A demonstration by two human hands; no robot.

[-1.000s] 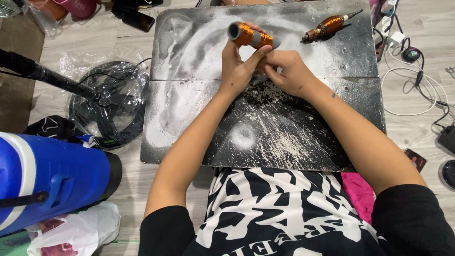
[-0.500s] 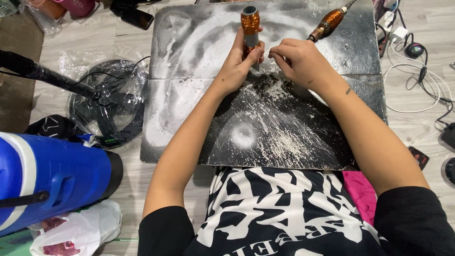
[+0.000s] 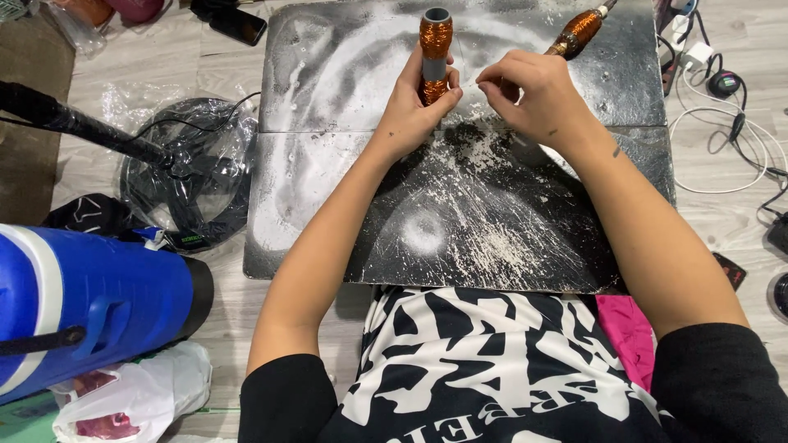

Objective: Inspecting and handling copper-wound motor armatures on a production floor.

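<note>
Since a second ago you have stood the copper-wound tube upright from its tilted lie. Your left hand is closed around its lower part, over the far half of the dusty dark slab. Your right hand, just beside it, pinches a fine wire leading to the winding. A second wound tube lies beyond.

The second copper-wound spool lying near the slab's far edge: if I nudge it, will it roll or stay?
The second copper-wound spool looks cylindrical and lies on its side, so it would probably roll crosswise. Its dense wire winding suggests it is heavy for its size. The powder-dusted dark slab might slow it a little.
</note>
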